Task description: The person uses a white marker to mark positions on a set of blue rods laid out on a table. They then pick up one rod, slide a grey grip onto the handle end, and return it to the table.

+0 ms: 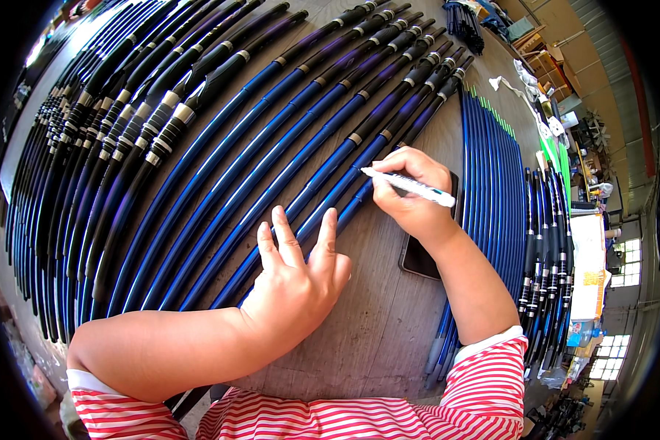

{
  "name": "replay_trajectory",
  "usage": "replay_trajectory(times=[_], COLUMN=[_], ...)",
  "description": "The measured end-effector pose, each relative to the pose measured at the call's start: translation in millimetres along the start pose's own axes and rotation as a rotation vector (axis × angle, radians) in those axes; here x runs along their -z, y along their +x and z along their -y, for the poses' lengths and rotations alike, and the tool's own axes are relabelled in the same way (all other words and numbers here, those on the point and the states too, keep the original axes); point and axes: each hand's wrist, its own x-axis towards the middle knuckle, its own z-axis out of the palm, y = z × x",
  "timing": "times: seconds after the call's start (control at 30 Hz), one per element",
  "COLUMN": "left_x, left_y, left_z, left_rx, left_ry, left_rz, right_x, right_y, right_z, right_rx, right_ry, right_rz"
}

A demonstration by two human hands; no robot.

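The right hand grips a slim white marker pen, its tip at a glossy blue tubular rod on the grey wood-grain desk; the left hand, fingers splayed, grasps nothing. Apparent step: marking; next move calls for steady tip contact.

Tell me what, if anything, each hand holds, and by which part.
The right hand holds a white marker near its pointed end, between thumb and fingers. The left hand appears to grip nothing, fingers spread over the blue rods.
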Motion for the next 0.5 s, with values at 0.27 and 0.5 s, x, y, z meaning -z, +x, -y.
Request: replay_trajectory(times=[0.27, 0.5], left_x=[-3, -5], left_y=[-1, -2], left_z=[-1, -3], left_rx=[0.024, 0.028], left_ry=[-0.007, -0.014], left_rz=[-0.028, -0.055], right_x=[-7, -20], right_y=[2, -2], right_z=[25, 23], right_rx=[0.076, 0.196], right_ry=[0.078, 0.086], right_rz=[0.026, 0.133])
